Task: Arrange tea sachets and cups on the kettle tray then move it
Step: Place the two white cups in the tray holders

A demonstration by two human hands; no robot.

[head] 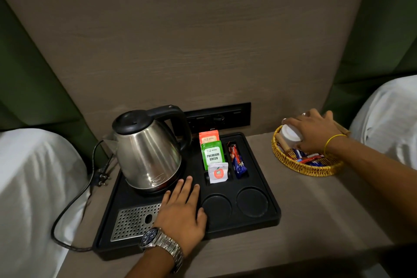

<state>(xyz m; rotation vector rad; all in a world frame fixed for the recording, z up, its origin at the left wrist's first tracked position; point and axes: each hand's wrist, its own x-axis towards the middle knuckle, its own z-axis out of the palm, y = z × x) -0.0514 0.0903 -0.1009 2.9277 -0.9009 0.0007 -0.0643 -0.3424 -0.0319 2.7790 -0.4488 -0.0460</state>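
Observation:
A black kettle tray (274, 201) sits on the bedside table with a steel kettle (147, 151) on its left part. In its slots stand an orange tea sachet (208, 137), a green tea sachet (212, 156), a small white sachet (218, 173) and red-blue stick packets (237, 161). Two round cup recesses (234, 206) at the front right hold nothing. My left hand (181, 210) lies flat and open on the tray in front of the kettle. My right hand (314, 132) grips a white cup (290, 134) lying in the wicker basket (304, 168) to the right.
The basket also holds several stick packets and a wooden item. The kettle's black cord and plug (100, 177) trail off the table's left side. A black socket panel (216, 117) sits on the wall behind the tray. White bedding flanks the table on both sides.

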